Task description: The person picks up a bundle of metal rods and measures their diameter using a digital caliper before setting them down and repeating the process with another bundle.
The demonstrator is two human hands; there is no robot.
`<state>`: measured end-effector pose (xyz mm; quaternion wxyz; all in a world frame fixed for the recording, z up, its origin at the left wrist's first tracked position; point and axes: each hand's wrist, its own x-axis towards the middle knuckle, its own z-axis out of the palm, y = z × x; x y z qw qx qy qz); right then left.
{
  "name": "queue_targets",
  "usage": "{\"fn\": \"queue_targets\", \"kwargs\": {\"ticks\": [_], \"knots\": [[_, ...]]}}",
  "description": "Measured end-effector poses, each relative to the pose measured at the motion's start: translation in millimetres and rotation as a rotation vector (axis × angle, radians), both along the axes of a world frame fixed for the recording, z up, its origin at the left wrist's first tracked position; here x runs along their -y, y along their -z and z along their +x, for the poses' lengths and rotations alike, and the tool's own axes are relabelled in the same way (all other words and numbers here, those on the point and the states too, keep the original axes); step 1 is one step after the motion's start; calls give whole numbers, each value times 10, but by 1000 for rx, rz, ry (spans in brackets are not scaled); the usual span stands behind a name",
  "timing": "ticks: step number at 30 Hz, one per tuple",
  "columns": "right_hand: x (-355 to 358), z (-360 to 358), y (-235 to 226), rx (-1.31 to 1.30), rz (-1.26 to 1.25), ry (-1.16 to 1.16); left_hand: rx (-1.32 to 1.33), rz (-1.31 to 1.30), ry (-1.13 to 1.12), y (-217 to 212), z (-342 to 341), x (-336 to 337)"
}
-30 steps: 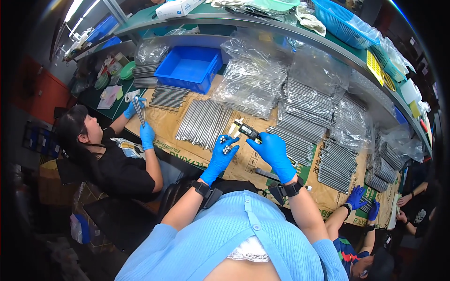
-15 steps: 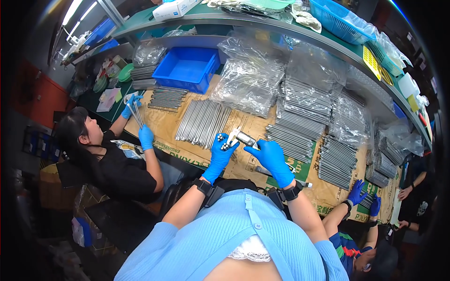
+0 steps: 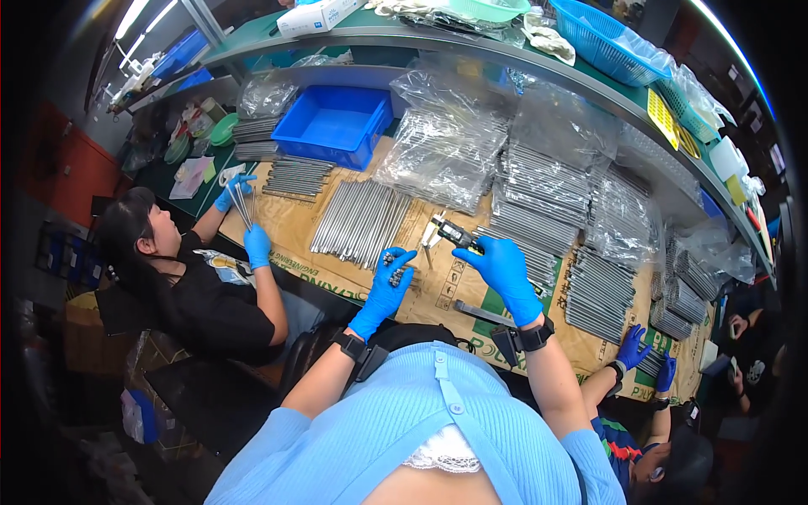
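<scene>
My left hand [image 3: 380, 305], in a blue glove, is closed around a small bundle of metal rods [image 3: 398, 274], whose ends face up toward me. My right hand [image 3: 507, 276], gloved the same, grips a digital caliper [image 3: 455, 235] with a dark display body. The pale jaws of the caliper point left, over the brown table covering, apart from the bundle. Just below the jaws shows a short thin piece [image 3: 428, 256]; whether they touch it I cannot tell. Beyond my left hand lies a row of shiny rods [image 3: 360, 224].
A grey bar [image 3: 483, 312] lies by the near table edge. Bagged rods [image 3: 442, 156], more rod rows [image 3: 600, 290] and a blue bin [image 3: 332, 126] fill the far side under a shelf [image 3: 471, 44]. Co-workers handle rods on the left [image 3: 241, 206] and right [image 3: 644, 353].
My hands have drawn apart. The caliper has moved away from the bundle, rightward and farther over the table. My left hand has shifted slightly left and nearer, still holding the rods.
</scene>
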<state>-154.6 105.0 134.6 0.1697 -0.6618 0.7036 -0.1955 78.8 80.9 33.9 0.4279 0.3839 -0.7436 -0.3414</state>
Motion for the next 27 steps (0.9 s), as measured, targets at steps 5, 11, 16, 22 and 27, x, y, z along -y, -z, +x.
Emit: {"fn": "queue_targets", "kwargs": {"ticks": [5, 11, 16, 22, 27], "knots": [[142, 27, -39, -20, -87, -14, -16, 24, 95, -78, -20, -17], [168, 353, -45, -94, -83, -134, 148, -1, -34, -22, -109, -16], [87, 325, 176, -21, -114, -53, -41, 57, 28, -22, -153, 50], [-69, 303, 256, 34, -71, -50, -275, 290, -8, 96, -170, 78], [-115, 281, 354, 24, -99, -66, -201, 233, -46, 36, -196, 110]]}}
